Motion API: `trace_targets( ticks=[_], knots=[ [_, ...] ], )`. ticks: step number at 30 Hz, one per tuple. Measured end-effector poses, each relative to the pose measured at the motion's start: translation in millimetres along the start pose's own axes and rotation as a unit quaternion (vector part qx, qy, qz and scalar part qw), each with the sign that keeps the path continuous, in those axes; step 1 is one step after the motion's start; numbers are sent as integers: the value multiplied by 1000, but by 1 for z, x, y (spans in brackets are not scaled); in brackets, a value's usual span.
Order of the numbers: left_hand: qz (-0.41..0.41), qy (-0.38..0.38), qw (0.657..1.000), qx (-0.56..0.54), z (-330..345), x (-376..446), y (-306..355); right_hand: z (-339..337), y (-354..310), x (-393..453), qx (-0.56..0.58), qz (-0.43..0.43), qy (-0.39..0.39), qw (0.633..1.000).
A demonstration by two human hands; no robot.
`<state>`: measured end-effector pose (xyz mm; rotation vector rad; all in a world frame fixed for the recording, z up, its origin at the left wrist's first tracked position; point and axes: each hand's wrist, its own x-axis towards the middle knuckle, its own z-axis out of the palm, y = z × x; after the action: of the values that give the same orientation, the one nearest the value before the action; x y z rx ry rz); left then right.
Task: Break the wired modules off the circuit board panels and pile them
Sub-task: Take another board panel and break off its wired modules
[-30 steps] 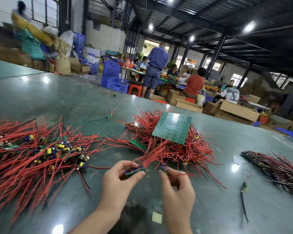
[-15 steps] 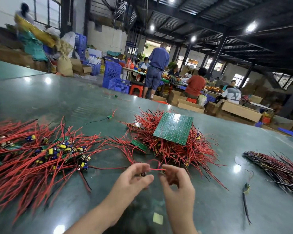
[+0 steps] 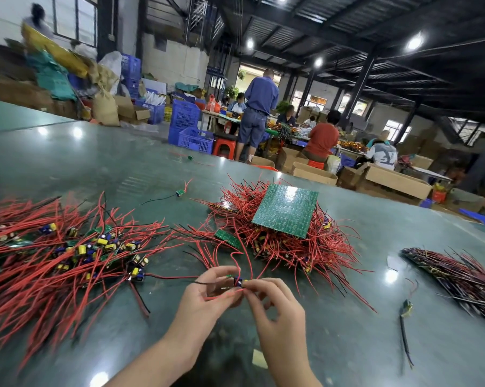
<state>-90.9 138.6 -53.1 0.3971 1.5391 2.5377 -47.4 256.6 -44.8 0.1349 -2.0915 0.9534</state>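
I pinch 1 small wired module (image 3: 240, 283) between my left hand (image 3: 208, 298) and right hand (image 3: 275, 308) just above the desk (image 3: 347, 344), midway between the panel stack (image 3: 286, 213) and the loose pile (image 3: 76, 252) on my left.

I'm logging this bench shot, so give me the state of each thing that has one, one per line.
left hand: pinching the small module
right hand: pinching the same module
small module: held above the table, red wires looping up
green panel: unbroken, tilted atop the middle wire heap
module pile: loose at left, modules already separated
dark bundle: lying at right, untouched
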Motion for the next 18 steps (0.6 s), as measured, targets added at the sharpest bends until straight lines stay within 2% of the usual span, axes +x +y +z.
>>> trace_targets(
  ticks=[2, 4, 6, 8, 10, 15, 18],
  knots=[
    [-5, 0, 1000, -5, 2, -1, 0, 0, -1, -1, 8, 36, 5, 999],
    [13, -11, 1000, 10, 2, -3, 1, 2, -2, 0, 73, 143, 16, 987],
    [46, -30, 997, 48, 3, -5, 1, 0, -2, 3, 194, 264, 30, 944],
    [66, -48, 993, 81, 3, -7, 2, -4, -2, 7, 264, 324, 20, 908],
    [69, -56, 991, 97, 2, -8, 1, -7, -4, 9, 282, 327, -3, 902],
    [68, -68, 990, 104, 1, -9, 1, -6, -9, 7, 177, 226, -31, 957],
    [41, -54, 995, 74, 4, -9, 4, -4, -9, 6, 156, 209, -20, 965]
  ],
)
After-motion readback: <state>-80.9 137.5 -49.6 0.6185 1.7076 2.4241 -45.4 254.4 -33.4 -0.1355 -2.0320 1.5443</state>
